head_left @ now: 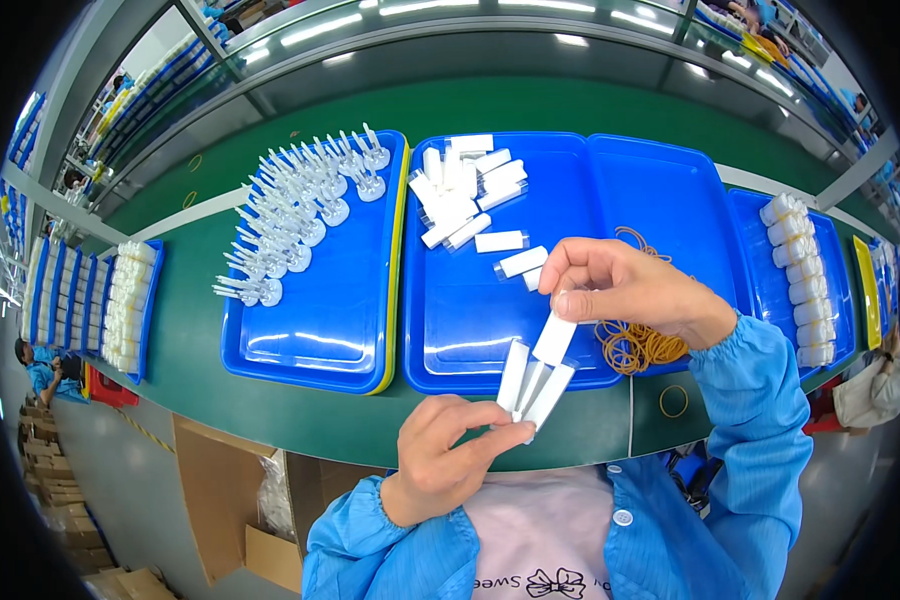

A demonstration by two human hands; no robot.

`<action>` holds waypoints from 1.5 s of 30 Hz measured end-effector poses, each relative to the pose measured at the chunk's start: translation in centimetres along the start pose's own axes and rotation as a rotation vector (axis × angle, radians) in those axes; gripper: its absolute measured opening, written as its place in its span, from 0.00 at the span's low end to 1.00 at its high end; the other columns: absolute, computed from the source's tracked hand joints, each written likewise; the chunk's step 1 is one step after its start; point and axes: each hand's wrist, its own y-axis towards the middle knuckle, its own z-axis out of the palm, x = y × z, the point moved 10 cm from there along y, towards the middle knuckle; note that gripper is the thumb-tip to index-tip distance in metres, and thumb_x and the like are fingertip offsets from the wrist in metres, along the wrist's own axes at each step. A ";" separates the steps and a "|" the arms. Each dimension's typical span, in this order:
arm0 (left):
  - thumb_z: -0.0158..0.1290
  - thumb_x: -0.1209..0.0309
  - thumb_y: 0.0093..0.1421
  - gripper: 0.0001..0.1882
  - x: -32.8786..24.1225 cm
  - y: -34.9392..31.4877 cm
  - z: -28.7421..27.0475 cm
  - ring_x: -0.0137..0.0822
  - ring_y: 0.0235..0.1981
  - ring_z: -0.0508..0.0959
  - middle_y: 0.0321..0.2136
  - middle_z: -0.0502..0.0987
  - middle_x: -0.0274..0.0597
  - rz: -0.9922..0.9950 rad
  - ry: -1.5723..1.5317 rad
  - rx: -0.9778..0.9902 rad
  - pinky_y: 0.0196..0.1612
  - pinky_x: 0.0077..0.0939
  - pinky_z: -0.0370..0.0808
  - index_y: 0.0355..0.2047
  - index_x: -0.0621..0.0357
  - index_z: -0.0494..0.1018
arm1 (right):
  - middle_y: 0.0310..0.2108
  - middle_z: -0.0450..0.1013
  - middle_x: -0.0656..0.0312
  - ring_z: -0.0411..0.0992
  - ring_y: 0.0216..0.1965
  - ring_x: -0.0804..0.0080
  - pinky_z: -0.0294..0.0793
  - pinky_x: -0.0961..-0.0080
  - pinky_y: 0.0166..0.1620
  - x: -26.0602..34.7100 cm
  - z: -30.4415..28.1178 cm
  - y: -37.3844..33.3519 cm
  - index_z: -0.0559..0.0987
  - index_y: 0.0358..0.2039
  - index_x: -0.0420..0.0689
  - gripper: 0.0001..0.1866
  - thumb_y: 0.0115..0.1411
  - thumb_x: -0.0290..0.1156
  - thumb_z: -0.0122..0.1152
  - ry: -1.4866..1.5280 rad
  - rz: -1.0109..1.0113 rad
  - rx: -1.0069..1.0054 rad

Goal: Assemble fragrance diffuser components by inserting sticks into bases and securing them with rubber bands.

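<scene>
Above the table's near edge, my left hand pinches the lower ends of several slim white rectangular pieces, which fan apart upward. My right hand grips the top of another white piece between thumb and fingers. Its lower end sits close to the fanned ones; whether they touch I cannot tell. Similar white pieces, some with transparent ends, lie heaped in the middle blue tray. Tan rubber bands lie in a pile just beyond and below my right wrist.
A left blue tray bears rows of transparent stemmed plastic parts. At the right, a blue tray carries banded white bundles. One loose rubber band rests on the green table. Cardboard boxes stand below at left.
</scene>
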 end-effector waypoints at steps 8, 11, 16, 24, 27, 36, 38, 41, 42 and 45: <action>0.62 0.81 0.37 0.21 -0.5 -0.1 0.4 0.36 0.29 0.73 0.30 0.77 0.33 0.012 -0.020 0.022 0.31 0.28 0.71 0.34 0.49 0.83 | 0.33 0.73 0.67 0.69 0.38 0.81 0.67 0.79 0.42 1.7 1.1 -0.9 0.75 0.35 0.43 0.10 0.59 0.33 0.64 -0.206 -0.152 0.001; 0.62 0.81 0.36 0.21 -0.9 0.0 0.4 0.36 0.29 0.74 0.30 0.77 0.32 -0.004 -0.023 0.042 0.32 0.28 0.72 0.34 0.48 0.83 | 0.31 0.73 0.70 0.70 0.35 0.81 0.68 0.78 0.41 2.3 2.1 -1.9 0.76 0.31 0.43 0.08 0.59 0.33 0.64 -0.463 -0.108 -0.016; 0.62 0.78 0.36 0.19 -2.0 0.0 -0.2 0.33 0.29 0.73 0.34 0.78 0.35 0.089 0.000 -0.003 0.30 0.25 0.72 0.33 0.48 0.84 | 0.29 0.74 0.66 0.70 0.32 0.78 0.70 0.75 0.37 1.5 2.4 -2.5 0.75 0.33 0.43 0.08 0.58 0.31 0.64 -0.089 -0.119 -0.031; 0.69 0.71 0.44 0.34 0.8 -1.2 -0.1 0.46 0.42 0.79 0.51 0.70 0.55 -0.109 -0.113 -0.196 0.41 0.32 0.80 0.52 0.60 0.70 | 0.27 0.73 0.61 0.71 0.31 0.68 0.68 0.71 0.34 2.5 4.5 -3.8 0.74 0.32 0.45 0.09 0.57 0.34 0.64 -0.396 -0.267 -0.113; 0.69 0.69 0.47 0.39 1.7 -1.5 0.6 0.49 0.44 0.79 0.55 0.68 0.61 -0.133 -0.143 -0.127 0.43 0.35 0.80 0.57 0.63 0.63 | 0.26 0.72 0.61 0.71 0.31 0.65 0.67 0.69 0.34 2.7 4.6 -4.0 0.74 0.32 0.45 0.09 0.56 0.34 0.64 -0.434 -0.295 -0.160; 0.67 0.71 0.50 0.55 2.7 -0.2 5.0 0.47 0.57 0.71 0.65 0.54 0.56 -0.410 -0.763 0.295 0.53 0.36 0.74 0.68 0.61 0.40 | 0.27 0.73 0.61 0.70 0.36 0.62 0.66 0.65 0.38 3.4 5.3 -4.1 0.73 0.33 0.46 0.10 0.55 0.35 0.64 -0.605 -0.280 -0.146; 0.65 0.73 0.52 0.55 3.0 -0.3 6.8 0.45 0.59 0.69 0.65 0.52 0.54 -0.485 -0.915 0.364 0.57 0.35 0.69 0.69 0.59 0.37 | 0.30 0.73 0.60 0.69 0.40 0.60 0.65 0.65 0.42 3.7 6.5 -4.7 0.75 0.36 0.47 0.13 0.53 0.36 0.66 -0.759 -0.301 -0.103; 0.62 0.79 0.52 0.51 3.5 -0.9 8.5 0.35 0.52 0.71 0.53 0.66 0.46 -0.631 -1.112 0.340 0.54 0.27 0.67 0.69 0.59 0.41 | 0.35 0.73 0.58 0.70 0.43 0.59 0.66 0.65 0.45 7.3 4.6 -7.4 0.76 0.40 0.47 0.17 0.51 0.35 0.68 -0.600 -0.565 -0.326; 0.62 0.79 0.51 0.51 3.9 -1.0 8.2 0.32 0.48 0.72 0.49 0.68 0.44 -0.676 -1.152 0.354 0.51 0.25 0.68 0.69 0.59 0.42 | 0.39 0.72 0.56 0.70 0.44 0.59 0.67 0.66 0.48 8.3 3.3 -9.1 0.76 0.43 0.45 0.21 0.48 0.32 0.70 -0.626 -0.593 -0.400; 0.63 0.79 0.48 0.45 4.9 -1.2 7.8 0.25 0.33 0.72 0.30 0.72 0.34 -0.752 -1.268 0.238 0.39 0.21 0.70 0.65 0.62 0.54 | 0.40 0.73 0.57 0.71 0.42 0.67 0.70 0.70 0.47 4.8 -2.3 -16.6 0.74 0.41 0.38 0.17 0.52 0.26 0.67 -0.328 -0.580 -0.809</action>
